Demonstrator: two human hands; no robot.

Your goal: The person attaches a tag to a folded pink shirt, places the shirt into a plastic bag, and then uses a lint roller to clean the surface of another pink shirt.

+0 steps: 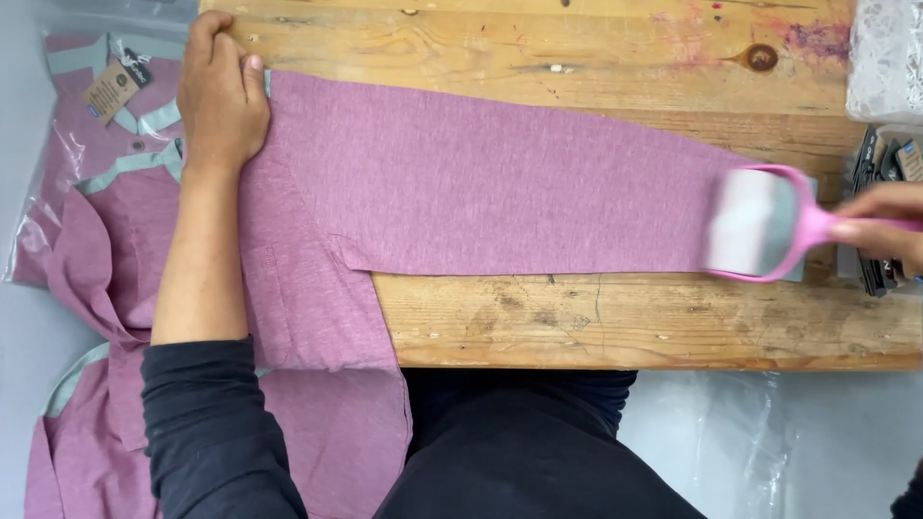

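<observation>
Left hand (223, 96) lies flat on the pink shirt's (461, 183) shoulder; right hand (889, 231) grips a pink lint roller (760, 223) at its sleeve end

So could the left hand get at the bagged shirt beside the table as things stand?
Probably yes: the left hand presses the pink garment at the table's left end, right beside the bagged shirt, with nothing between them.
</observation>
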